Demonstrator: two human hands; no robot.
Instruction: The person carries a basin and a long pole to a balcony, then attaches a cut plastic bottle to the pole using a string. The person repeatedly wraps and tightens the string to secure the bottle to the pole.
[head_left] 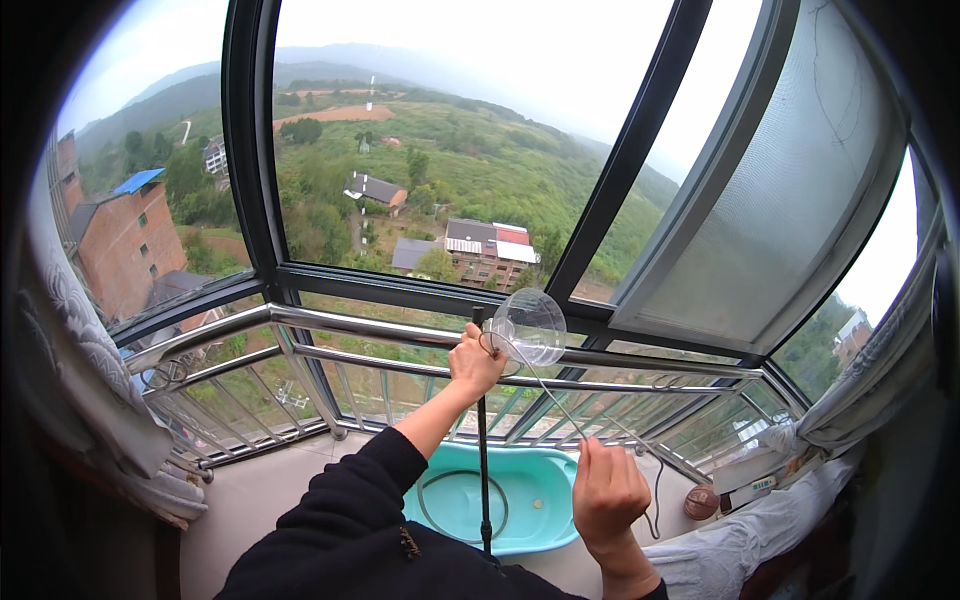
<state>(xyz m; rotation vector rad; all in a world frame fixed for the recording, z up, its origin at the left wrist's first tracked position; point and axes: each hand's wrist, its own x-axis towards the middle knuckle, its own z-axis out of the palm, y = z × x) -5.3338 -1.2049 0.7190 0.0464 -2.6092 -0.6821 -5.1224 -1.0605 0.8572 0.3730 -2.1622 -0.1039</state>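
The person's left hand (475,362) closes around the upright black pole (483,460) at centre, seemingly to steady it beside the clear plastic cup (536,328), while the nearer right hand (610,492) apparently pinches the thin cord (550,393) so it runs straight.

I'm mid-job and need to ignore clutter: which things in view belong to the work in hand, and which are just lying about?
In use:
slender black pole, gripped in the left hand
thin cord, pinched in the right hand
clear plastic container, beside the left hand

Apparently just lying about:
turquoise tub, beyond the pole
basketball, at right
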